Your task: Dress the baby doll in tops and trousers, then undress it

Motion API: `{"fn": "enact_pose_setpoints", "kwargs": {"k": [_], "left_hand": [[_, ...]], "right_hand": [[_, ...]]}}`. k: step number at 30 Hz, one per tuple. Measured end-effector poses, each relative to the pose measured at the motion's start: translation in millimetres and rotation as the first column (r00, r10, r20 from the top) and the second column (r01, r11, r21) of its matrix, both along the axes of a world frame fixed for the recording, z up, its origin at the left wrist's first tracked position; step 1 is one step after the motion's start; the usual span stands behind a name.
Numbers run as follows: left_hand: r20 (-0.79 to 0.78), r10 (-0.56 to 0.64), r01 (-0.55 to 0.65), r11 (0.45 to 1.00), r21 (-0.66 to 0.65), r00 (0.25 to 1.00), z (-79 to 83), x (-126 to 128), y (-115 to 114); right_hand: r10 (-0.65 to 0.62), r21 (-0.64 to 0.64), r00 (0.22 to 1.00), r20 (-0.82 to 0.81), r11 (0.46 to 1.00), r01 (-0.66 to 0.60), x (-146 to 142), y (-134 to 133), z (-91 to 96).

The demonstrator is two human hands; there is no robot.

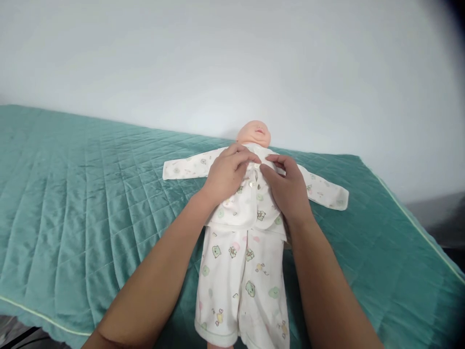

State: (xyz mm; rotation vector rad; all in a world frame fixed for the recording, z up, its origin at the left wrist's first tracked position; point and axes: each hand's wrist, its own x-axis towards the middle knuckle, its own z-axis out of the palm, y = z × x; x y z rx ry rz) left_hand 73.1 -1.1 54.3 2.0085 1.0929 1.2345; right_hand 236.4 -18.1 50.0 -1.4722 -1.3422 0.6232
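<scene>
A baby doll [254, 133] lies on its back with its head towards the wall. It wears a white printed shirt [236, 213] and matching trousers [223, 281]. On the chest, my left hand [227, 172] pinches the shirt front beside a small upper button [256, 166]. Opposite it, my right hand [288, 189] grips the other side of the front opening, thumb and forefinger close to that button. A second button [252, 184] shows just below the fingers. Both sleeves stretch outwards, the left one [185, 165] and the right one [329, 194].
A green quilted cover [109, 203] spreads beneath the doll, with pale piping along its edge. Behind it rises a plain white wall [181, 63]. Dark cables [27, 337] show at the lower left corner.
</scene>
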Motion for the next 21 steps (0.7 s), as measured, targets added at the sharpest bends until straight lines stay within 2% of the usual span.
{"fn": "enact_pose_setpoints", "kwargs": {"k": [3, 6, 8, 11, 15, 21], "left_hand": [[0.036, 0.03, -0.03, 1.0, -0.001, 0.999, -0.3, 0.7, 0.2], [0.113, 0.098, -0.095, 0.995, -0.032, 0.989, -2.1, 0.8, -4.3], [0.177, 0.124, -0.111, 0.991, -0.081, 0.976, -4.2, -0.6, -12.8], [0.209, 0.098, -0.073, 0.989, -0.126, 0.973, -8.6, -5.7, -32.7], [0.159, 0.034, -0.018, 0.994, -0.104, 0.987, -14.6, -12.8, -53.4], [0.132, -0.025, 0.043, 0.99, -0.132, 0.991, -15.4, -13.7, -47.4]], "right_hand": [[0.009, 0.074, 1.0, 0.018, 0.997, -0.01, 1.1, 0.1, -3.4], [-0.039, 0.222, 0.99, 0.139, 0.975, 0.007, 0.5, -9.0, -5.5], [-0.091, 0.276, 0.971, 0.223, 0.961, 0.027, -1.8, -21.8, -5.2], [-0.057, 0.232, 0.954, 0.294, 0.973, -0.014, -6.2, -45.2, -3.0], [0.022, 0.182, 0.907, 0.421, 0.977, -0.108, -9.1, -66.0, -1.1], [-0.027, 0.161, 0.795, 0.606, 0.983, -0.089, -15.0, -64.8, -2.5]]}}
